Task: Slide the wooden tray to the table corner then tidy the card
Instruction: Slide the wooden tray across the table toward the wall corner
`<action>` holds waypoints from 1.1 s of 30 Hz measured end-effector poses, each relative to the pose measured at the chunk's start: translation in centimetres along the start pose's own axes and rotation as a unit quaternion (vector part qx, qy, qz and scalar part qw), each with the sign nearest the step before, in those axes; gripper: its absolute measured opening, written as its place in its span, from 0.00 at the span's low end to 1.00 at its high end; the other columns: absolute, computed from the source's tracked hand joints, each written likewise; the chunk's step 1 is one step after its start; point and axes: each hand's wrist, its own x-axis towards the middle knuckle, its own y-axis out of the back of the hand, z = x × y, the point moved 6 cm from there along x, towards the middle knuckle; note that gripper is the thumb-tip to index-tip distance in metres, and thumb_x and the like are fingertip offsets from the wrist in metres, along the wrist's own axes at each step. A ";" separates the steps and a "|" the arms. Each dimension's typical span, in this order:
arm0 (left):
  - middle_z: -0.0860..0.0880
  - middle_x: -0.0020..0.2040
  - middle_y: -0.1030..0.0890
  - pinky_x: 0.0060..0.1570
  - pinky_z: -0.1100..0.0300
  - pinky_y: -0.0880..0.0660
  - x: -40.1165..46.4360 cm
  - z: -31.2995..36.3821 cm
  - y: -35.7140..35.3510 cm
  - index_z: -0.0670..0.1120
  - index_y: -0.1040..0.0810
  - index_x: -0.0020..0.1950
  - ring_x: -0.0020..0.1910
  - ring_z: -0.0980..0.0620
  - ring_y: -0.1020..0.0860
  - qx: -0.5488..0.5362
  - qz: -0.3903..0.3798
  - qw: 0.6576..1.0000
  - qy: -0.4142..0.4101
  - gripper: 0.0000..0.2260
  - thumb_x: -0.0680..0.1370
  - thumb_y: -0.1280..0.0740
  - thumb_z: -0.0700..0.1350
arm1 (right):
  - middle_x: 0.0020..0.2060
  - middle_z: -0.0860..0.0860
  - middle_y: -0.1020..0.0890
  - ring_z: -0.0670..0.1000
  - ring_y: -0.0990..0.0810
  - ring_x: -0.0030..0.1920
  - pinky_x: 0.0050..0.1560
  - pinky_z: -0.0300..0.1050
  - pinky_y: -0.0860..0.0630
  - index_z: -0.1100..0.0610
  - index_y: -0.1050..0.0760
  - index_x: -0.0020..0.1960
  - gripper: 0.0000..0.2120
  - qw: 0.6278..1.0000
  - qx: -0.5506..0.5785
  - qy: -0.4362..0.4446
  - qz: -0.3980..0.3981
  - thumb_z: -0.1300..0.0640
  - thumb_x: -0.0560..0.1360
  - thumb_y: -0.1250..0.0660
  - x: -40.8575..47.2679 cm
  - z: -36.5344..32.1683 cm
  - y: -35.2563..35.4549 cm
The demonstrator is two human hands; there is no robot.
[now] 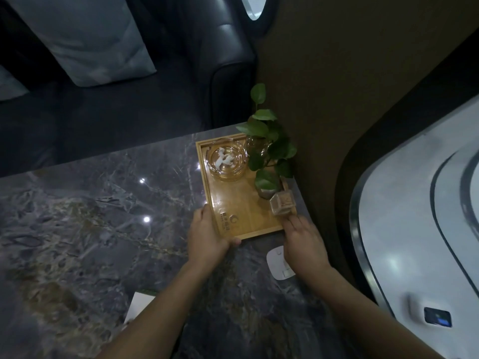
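Observation:
The wooden tray (241, 218) lies at the far right corner of the dark marble table (85, 224), close to the brown wall. On it stand a glass ashtray (226, 159), a small potted plant (267, 156) and a clear toothpick box (282, 203). My left hand (207, 237) grips the tray's near left corner, thumb on the front rim. My right hand (303, 242) holds the tray's near right corner. A white card (138, 308) lies near the table's front edge, partly hidden under my left forearm.
A white rounded plastic piece (276, 264) lies on the table just behind the tray, partly under my right hand. A dark leather sofa (223, 60) with a pale cushion (85, 37) stands beyond the table. A brown wall (337, 99) borders the right.

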 end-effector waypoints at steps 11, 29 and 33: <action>0.50 0.66 0.29 0.61 0.55 0.27 -0.1 2.0 -1.2 0.49 0.33 0.70 0.62 0.49 0.25 0.004 -0.008 1.000 -0.008 0.47 0.55 0.15 0.53 | 0.57 0.58 0.22 0.59 0.27 0.61 0.64 0.52 0.29 0.63 0.27 0.62 0.22 1.000 -0.006 -0.010 -0.029 0.69 0.68 0.36 -0.2 1.0 0.6; 0.50 0.65 0.28 0.59 0.54 0.26 -0.8 3.6 -2.7 0.49 0.32 0.69 0.62 0.48 0.25 0.011 0.000 1.000 -0.016 0.47 0.55 0.16 0.56 | 0.55 0.59 0.22 0.59 0.26 0.56 0.58 0.52 0.27 0.62 0.26 0.60 0.17 0.997 -0.040 -0.001 -0.067 0.64 0.71 0.35 -0.2 2.5 1.3; 0.50 0.65 0.28 0.60 0.52 0.25 -0.9 3.6 -2.8 0.49 0.32 0.69 0.63 0.48 0.25 0.020 0.000 1.000 -0.015 0.47 0.55 0.16 0.57 | 0.61 0.58 0.26 0.58 0.30 0.61 0.65 0.50 0.32 0.60 0.32 0.66 0.20 0.996 -0.057 0.006 -0.072 0.62 0.74 0.40 -0.3 2.4 1.2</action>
